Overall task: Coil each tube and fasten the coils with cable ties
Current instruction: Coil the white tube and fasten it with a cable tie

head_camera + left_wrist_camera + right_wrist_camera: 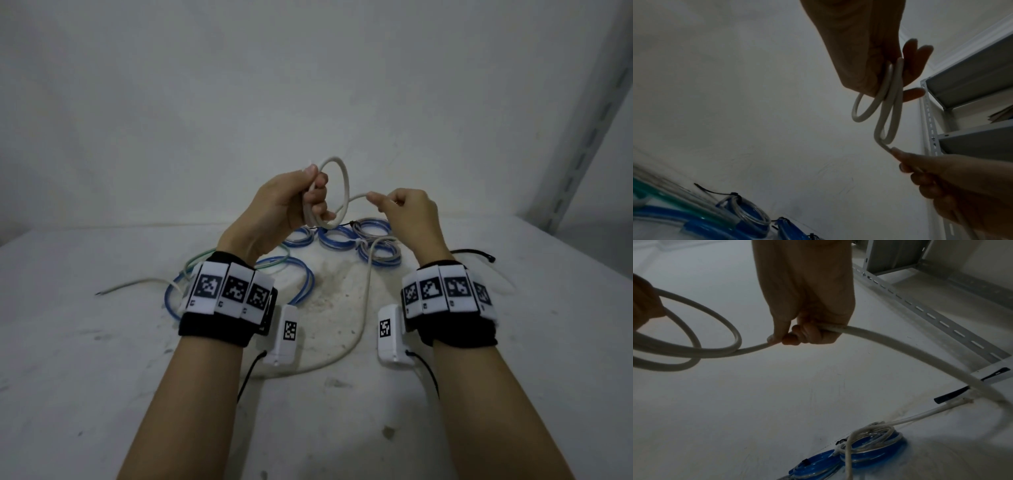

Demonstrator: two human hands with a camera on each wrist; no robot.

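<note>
1. Head view: a white tube (345,192) is being coiled in the air above the middle of the worktop (102,359). Its loops are gripped by the left hand (291,202), fingers curled round them. The run leading off the coil is pinched by the right hand (407,209), thumb against curled fingers.

2. Judged risk: the loops are held only at one side, and in the left wrist view two of them are seen splaying apart below the fingers (914,95). If the grip is eased, the coil could spring open.

3. Judged risk: the slack (359,329) trails down over the worktop toward its near edge. It could drag over the tied coils (373,240) lying under the hands, or snag on them, since one stretch lies among them.

4. Judged risk: both hands are occupied, so a tie cannot be picked up without one grip being given up.

5. A loose blue tube (301,277) and a green tube (205,257) lie toward the left edge, below the left wrist.

6. A black tie (479,253) lies toward the right edge, beyond the right wrist.

7. A slotted shelf post (589,113) stands at the far right corner, well apart from the hands.
</note>
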